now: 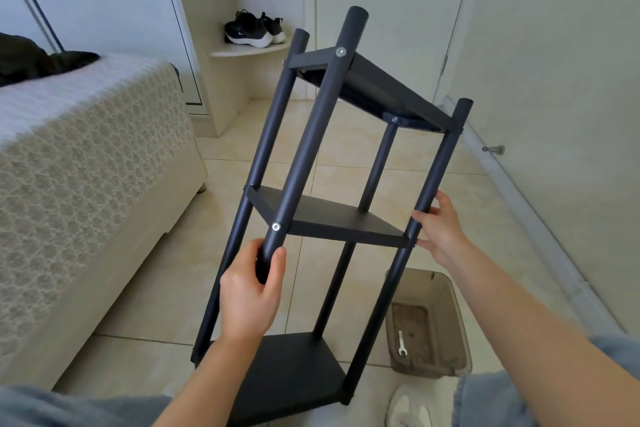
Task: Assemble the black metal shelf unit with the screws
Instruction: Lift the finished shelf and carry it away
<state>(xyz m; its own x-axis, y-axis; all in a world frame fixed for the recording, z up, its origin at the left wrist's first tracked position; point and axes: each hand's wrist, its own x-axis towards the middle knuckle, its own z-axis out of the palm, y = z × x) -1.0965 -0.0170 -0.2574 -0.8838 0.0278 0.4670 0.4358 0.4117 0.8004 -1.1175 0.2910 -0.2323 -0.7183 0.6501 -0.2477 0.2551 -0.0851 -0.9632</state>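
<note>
Nearest, beside a white shoe (408, 409) on the pale tiled floor (346, 170), the black metal shelf unit with three flat shelves and four round posts (332, 222) has its lowest shelf down by the person's legs and leans away, its top end raised towards the far wall; whether its feet touch the floor I cannot tell. Just right of it sits a translucent brown plastic bin (453, 305) with a small silver spanner (401, 343) inside. The left hand (251, 288) wraps its fingers (278, 258) round the near post just below a silver screw (276, 226) at the middle shelf. The right hand (440, 232) curls round the right post at that same shelf. The frame looks stiff and moderately heavy, its painted tubes smooth enough to slip, so the posts close to the screwed joints seem the soundest hold. At left stands a bed with a cream patterned cover (86, 166); far off, black trainers (252, 29) rest on a corner ledge.
</note>
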